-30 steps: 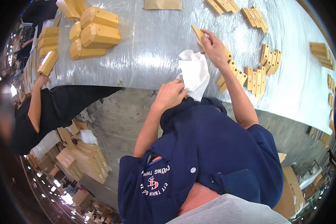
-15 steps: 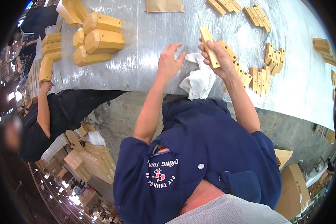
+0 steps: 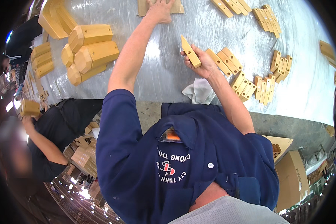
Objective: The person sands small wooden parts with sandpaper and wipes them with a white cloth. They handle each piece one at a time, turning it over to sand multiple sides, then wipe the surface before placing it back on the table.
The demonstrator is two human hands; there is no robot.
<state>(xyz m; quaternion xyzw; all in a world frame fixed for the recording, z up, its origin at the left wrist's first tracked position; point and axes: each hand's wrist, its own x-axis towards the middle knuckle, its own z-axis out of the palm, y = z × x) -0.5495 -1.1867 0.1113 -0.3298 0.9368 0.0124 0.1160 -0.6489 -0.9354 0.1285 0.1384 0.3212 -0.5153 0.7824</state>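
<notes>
- Co-worker's hand (image 3: 27, 123), left edge, holding up a wood block (image 3: 30, 108).
- Stacked blocks (image 3: 97, 56), upper left, on the table (image 3: 160, 84).
- Left hand (image 3: 159, 13), top centre, over brown paper (image 3: 178, 8); fingertips leave the frame, so its grip cannot be told.
- Right hand (image 3: 204, 63), upper centre, grip closed on a wood bar (image 3: 192, 56).
- White cloth (image 3: 199, 92) below it.
- Rows of bars (image 3: 243, 87), upper right.
</notes>
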